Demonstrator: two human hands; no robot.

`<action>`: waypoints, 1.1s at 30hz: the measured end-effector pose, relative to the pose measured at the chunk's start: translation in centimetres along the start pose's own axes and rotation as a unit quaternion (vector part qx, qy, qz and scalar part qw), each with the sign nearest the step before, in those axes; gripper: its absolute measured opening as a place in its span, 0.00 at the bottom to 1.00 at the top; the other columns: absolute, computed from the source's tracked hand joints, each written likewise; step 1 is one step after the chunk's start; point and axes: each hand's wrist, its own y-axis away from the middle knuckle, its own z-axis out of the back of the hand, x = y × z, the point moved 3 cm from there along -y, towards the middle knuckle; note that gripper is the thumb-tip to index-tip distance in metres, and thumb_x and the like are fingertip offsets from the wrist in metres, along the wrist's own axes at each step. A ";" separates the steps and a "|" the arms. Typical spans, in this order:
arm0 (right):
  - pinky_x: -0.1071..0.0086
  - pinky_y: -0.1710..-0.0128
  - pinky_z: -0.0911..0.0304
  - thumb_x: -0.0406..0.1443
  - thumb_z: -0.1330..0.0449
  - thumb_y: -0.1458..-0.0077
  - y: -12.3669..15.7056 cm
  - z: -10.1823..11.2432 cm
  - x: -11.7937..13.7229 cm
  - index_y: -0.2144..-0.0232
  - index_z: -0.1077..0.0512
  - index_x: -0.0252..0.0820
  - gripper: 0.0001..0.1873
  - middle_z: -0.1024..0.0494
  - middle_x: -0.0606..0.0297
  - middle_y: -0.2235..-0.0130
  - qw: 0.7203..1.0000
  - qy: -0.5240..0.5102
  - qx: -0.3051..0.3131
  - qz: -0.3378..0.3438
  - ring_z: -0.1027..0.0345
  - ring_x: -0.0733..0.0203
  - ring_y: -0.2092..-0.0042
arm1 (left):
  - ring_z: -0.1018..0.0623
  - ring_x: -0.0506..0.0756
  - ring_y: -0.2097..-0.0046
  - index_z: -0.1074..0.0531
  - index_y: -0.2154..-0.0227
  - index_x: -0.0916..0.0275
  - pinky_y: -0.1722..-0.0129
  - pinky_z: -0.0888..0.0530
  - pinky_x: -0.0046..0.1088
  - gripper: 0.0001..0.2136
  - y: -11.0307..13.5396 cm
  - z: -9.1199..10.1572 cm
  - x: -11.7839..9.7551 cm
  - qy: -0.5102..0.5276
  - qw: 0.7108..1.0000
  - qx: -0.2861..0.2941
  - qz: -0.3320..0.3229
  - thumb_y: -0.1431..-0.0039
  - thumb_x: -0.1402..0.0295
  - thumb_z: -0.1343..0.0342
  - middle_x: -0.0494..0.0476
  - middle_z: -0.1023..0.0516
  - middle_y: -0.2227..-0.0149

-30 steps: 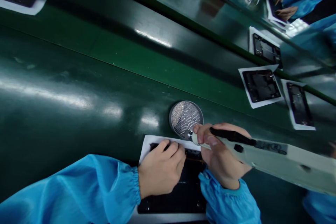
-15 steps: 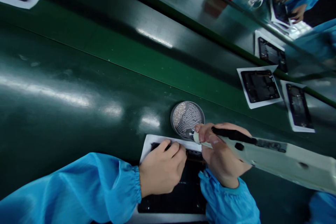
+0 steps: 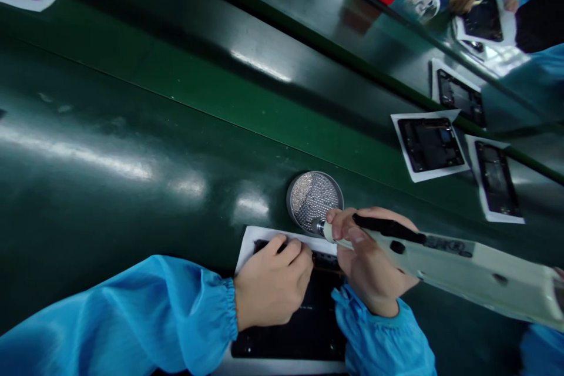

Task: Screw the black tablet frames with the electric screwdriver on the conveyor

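Right hand still grips electric screwdriver, tip unmoved over screw dish; left hand curled, pressing black device.

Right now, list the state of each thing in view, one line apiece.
Left hand: curled, pressing on the dark panel.
Right hand: grip closed on the electric screwdriver.
Electric screwdriver: held, tip at the screw dish rim.
Screw dish: open, holding small screws.
Dark panel: flat on a white sheet.
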 end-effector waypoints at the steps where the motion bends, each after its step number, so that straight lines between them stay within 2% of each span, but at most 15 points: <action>1: 0.57 0.62 0.31 0.26 0.39 0.46 0.0 0.1 0.3 0.57 0.23 0.47 0.15 0.26 0.70 0.75 1.000 0.002 -0.001 0.000 0.32 0.62 0.73 | 0.29 0.66 0.48 0.28 0.45 0.75 0.47 0.34 0.45 0.21 0.0 0.0 0.0 0.001 1.000 -0.001 0.000 0.33 0.66 0.52 0.70 0.27 0.45; 6: 0.59 0.61 0.30 0.31 0.35 0.46 1.4 1.5 2.6 0.58 0.22 0.50 0.13 0.29 0.73 0.78 0.999 0.002 -0.031 -0.018 0.34 0.63 0.74 | 0.28 0.65 0.50 0.26 0.47 0.75 0.51 0.33 0.46 0.19 0.0 0.0 0.0 0.008 1.000 -0.011 0.002 0.33 0.66 0.52 0.70 0.25 0.48; 9: 0.59 0.62 0.30 0.30 0.36 0.45 3.0 2.0 3.3 0.57 0.23 0.49 0.14 0.29 0.73 0.77 0.999 0.005 -0.024 -0.027 0.35 0.64 0.74 | 0.27 0.65 0.51 0.24 0.52 0.74 0.52 0.33 0.46 0.17 0.0 0.2 0.1 0.011 0.999 -0.038 0.008 0.35 0.68 0.51 0.70 0.24 0.50; 15: 0.54 0.58 0.31 0.26 0.40 0.45 4.7 1.5 2.4 0.56 0.24 0.48 0.16 0.26 0.70 0.73 0.999 0.021 -0.004 -0.050 0.32 0.63 0.72 | 0.28 0.65 0.52 0.23 0.55 0.75 0.52 0.33 0.45 0.15 -0.1 0.3 0.2 0.017 0.999 -0.049 0.017 0.37 0.68 0.48 0.71 0.24 0.52; 33: 0.53 0.61 0.29 0.29 0.38 0.47 4.7 1.1 1.7 0.58 0.24 0.49 0.14 0.26 0.71 0.76 0.997 0.054 -0.007 -0.049 0.32 0.61 0.74 | 0.28 0.65 0.53 0.23 0.57 0.73 0.53 0.34 0.44 0.14 0.0 0.0 0.1 0.016 0.999 -0.039 0.012 0.36 0.69 0.50 0.71 0.25 0.53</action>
